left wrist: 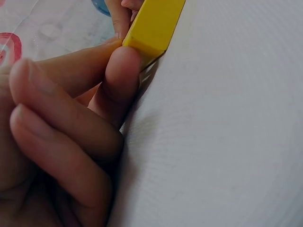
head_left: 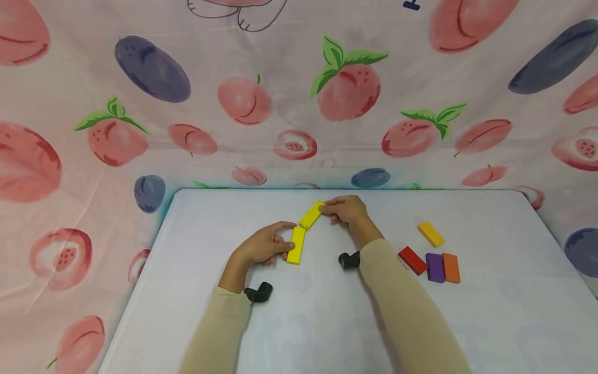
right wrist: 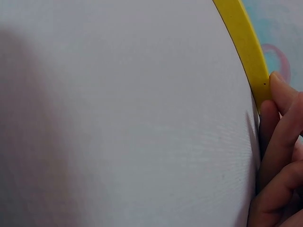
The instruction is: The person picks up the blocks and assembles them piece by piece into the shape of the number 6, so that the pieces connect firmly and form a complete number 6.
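Observation:
Two flat yellow blocks lie end to end on the white table, meeting at a bend. My left hand (head_left: 263, 244) holds the nearer yellow block (head_left: 296, 249), thumb on its near part and index finger reaching its far end. With thumb and fingers, my right hand (head_left: 347, 210) pinches the far end of the other yellow block (head_left: 312, 215), which slants up to the right. In the left wrist view, fingertips are right at the end of a yellow block (left wrist: 154, 28). The right wrist view shows fingers against the end of a yellow block (right wrist: 246, 47).
To the right on the white table (head_left: 317, 332) lie a red block (head_left: 413, 261), a purple block (head_left: 435, 268), an orange block (head_left: 451, 268) and an amber-yellow block (head_left: 431, 234). A fruit-printed cloth (head_left: 289, 78) hangs behind the table. Each wrist carries a small black camera.

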A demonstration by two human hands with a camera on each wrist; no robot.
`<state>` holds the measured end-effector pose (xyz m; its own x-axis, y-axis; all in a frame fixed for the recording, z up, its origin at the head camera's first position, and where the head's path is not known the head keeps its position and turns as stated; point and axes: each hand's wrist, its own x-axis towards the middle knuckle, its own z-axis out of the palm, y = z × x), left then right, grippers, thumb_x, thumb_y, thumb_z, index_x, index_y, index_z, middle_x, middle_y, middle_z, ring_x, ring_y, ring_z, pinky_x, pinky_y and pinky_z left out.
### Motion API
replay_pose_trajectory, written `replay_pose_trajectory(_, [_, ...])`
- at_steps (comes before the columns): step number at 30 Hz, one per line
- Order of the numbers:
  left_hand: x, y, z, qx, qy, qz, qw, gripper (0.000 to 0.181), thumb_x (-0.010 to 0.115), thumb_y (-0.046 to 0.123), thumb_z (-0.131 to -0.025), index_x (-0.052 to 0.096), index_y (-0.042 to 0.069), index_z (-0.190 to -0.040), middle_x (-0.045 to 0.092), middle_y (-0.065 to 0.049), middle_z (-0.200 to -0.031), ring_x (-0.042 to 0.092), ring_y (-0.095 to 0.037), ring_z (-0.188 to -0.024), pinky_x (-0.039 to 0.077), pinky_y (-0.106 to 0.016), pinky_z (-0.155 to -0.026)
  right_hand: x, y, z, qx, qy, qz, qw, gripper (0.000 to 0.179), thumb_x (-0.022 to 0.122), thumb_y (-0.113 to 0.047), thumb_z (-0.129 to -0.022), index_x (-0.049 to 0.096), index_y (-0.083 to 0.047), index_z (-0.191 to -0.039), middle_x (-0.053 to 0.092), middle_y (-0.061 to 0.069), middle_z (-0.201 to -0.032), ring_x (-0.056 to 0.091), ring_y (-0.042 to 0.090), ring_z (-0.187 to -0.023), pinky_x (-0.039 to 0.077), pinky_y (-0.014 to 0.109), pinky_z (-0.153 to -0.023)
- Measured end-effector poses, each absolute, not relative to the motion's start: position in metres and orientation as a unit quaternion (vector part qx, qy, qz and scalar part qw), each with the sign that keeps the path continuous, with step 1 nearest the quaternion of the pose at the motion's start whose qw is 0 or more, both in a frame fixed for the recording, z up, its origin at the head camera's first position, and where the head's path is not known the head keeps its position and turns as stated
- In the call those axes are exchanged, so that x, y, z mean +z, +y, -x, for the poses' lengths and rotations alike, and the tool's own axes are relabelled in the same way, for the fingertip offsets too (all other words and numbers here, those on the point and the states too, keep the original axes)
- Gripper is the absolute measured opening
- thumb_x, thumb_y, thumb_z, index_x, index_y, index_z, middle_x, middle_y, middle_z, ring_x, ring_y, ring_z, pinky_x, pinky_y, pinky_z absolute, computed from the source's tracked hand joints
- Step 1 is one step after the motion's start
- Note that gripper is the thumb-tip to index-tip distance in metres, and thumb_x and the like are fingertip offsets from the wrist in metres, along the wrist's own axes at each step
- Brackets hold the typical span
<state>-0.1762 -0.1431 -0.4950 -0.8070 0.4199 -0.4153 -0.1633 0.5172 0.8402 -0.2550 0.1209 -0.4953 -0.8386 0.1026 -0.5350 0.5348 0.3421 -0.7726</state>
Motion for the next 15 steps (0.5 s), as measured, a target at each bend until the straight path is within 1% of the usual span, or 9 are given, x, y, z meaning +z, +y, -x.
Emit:
replay_pose_trajectory(3, [-0.4938,-0.1427,0.1757,0.484,0.818,-0.076,0.301,0.052,0.073,0.033,-0.096,0.051,0.037,-0.143,0.069,-0.006,-0.076,0.045,-0.015,-0.045,0.037,-0.023,-0.045,-0.4978,0.121,0.2567,-0.537,0.795,-0.2,0.198,0.033,0.091,-0.035,-0.077,0.079,-0.019,-0.104,0.072,0.004,-0.096,0.062,0.012,-0.058,0.04,0.022,-0.051])
replay_pose_trajectory(8, [-0.4928,-0.1423,0.1753,0.485,0.817,-0.074,0.304,0.052,0.073,0.033,-0.096,0.052,0.037,-0.143,0.069,-0.005,-0.077,0.045,-0.014,-0.045,0.037,-0.023,-0.045,-0.4978,0.1199,0.2562,-0.53,0.802,-0.198,0.192,0.034,0.09,-0.036,-0.078,0.079,-0.019,-0.105,0.071,0.004,-0.1,0.062,0.012,-0.059,0.044,0.021,-0.054])
replay_pose_trajectory(15, [-0.4929,-0.1423,0.175,0.483,0.819,-0.07,0.304,0.052,0.073,0.034,-0.095,0.052,0.038,-0.143,0.069,-0.005,-0.077,0.045,-0.015,-0.045,0.037,-0.024,-0.045,-0.497,0.1189,0.2556,-0.527,0.804,-0.2,0.19,0.033,0.09,-0.035,-0.079,0.079,-0.019,-0.105,0.07,0.005,-0.102,0.061,0.013,-0.059,0.044,0.021,-0.054])
